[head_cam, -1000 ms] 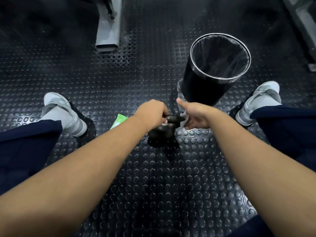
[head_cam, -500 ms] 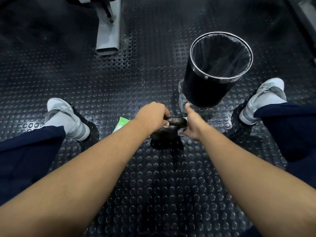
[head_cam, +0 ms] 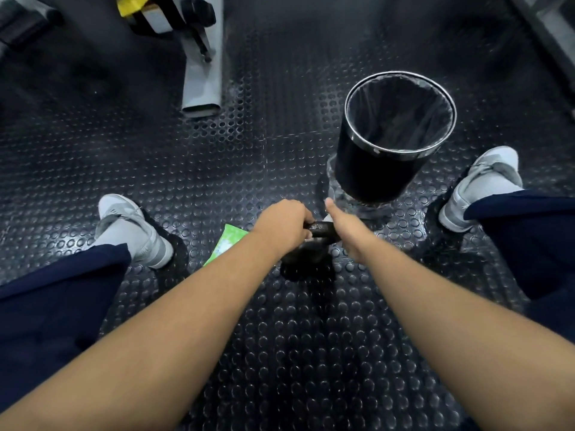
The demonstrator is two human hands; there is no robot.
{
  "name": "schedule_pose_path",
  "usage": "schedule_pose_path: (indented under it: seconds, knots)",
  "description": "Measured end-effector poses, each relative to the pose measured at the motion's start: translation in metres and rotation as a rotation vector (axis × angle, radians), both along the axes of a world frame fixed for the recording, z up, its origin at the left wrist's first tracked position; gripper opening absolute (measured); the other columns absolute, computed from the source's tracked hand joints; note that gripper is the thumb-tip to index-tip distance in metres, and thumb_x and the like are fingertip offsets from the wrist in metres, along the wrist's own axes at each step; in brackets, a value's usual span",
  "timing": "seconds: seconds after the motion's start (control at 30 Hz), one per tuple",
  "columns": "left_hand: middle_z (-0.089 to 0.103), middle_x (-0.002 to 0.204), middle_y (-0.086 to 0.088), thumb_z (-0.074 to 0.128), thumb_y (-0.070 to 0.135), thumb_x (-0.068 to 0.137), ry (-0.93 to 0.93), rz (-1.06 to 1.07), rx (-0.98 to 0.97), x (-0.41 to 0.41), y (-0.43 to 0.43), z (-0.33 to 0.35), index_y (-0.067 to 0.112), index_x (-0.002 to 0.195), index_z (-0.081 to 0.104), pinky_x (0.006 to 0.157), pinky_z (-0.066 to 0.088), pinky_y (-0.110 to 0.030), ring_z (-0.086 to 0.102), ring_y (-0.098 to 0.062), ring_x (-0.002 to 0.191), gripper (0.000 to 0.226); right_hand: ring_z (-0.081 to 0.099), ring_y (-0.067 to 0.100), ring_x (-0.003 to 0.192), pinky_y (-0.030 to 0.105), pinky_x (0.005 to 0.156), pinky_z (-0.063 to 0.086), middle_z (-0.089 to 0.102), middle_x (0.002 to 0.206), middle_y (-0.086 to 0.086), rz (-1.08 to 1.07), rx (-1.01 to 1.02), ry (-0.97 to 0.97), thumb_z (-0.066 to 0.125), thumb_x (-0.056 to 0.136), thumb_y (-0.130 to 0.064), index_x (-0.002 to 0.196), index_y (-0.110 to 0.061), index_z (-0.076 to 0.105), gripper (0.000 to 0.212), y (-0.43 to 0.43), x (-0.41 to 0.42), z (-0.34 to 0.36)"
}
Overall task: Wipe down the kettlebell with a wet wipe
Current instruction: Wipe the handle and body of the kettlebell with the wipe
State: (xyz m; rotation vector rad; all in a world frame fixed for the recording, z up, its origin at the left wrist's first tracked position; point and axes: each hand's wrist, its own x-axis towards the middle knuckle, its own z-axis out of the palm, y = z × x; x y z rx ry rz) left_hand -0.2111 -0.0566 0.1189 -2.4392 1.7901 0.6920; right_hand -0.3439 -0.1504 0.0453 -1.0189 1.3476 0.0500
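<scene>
Gripping kettlebell [head_cam: 321, 229] handle — left hand [head_cam: 281, 223] bare, right hand [head_cam: 348, 232] through wet wipe [head_cam: 326, 218] — bin [head_cam: 373, 169] close beyond.

We see a small dark metal kettlebell [head_cam: 306, 255] standing upright on the black studded rubber floor [head_cam: 311, 353], its rounded body low and matt, its thick looped handle on top running left to right. Our left hand [head_cam: 281, 225] grips the left end of that handle, fingers curled round it. The white wet wipe [head_cam: 327, 218] sits at the handle's right end, bunched under our right hand [head_cam: 350, 231], which holds it against the bar; only a small pale corner shows beside the raised thumb. We cannot tell how much of the handle the wipe covers
</scene>
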Motion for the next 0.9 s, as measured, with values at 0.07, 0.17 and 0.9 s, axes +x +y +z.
schedule_pose_path:
  seconds: [0.07, 0.17, 0.9]
  knots:
    - [0.071, 0.117, 0.003, 0.074, 0.034, 0.091, -0.007, -0.005, -0.002, 0.000, -0.001, 0.000, 0.034, 0.125, 0.072, 0.089, 0.053, -0.034, 0.067, -0.022, 0.106, 0.033, 0.072, 0.033, 0.110, 0.039, 0.080, 0.061, 0.071, 0.129, 0.015, -0.235, 0.174, -0.169, 0.049, 0.081, -0.088, 0.139, -0.012, 0.059, 0.097, 0.016, -0.010, -0.007]
    - [0.070, 0.121, 0.002, 0.072, 0.034, 0.093, -0.019, -0.012, 0.001, 0.000, -0.001, 0.001, 0.033, 0.128, 0.070, 0.093, 0.052, -0.036, 0.066, -0.023, 0.110, 0.036, 0.078, 0.027, 0.096, 0.033, 0.067, 0.060, 0.077, 0.115, 0.013, -0.342, 0.246, -0.295, 0.042, 0.096, -0.075, 0.136, -0.010, 0.060, 0.078, 0.018, -0.016, -0.009]
    - [0.068, 0.123, 0.003, 0.074, 0.035, 0.091, -0.003, -0.010, -0.028, 0.002, 0.001, -0.003, 0.032, 0.127, 0.071, 0.092, 0.053, -0.037, 0.065, -0.023, 0.112, 0.036, 0.075, 0.033, 0.106, 0.050, 0.096, 0.059, 0.076, 0.118, 0.015, -0.292, 0.239, -0.313, 0.046, 0.098, -0.070, 0.136, -0.011, 0.060, 0.072, 0.010, -0.016, -0.016]
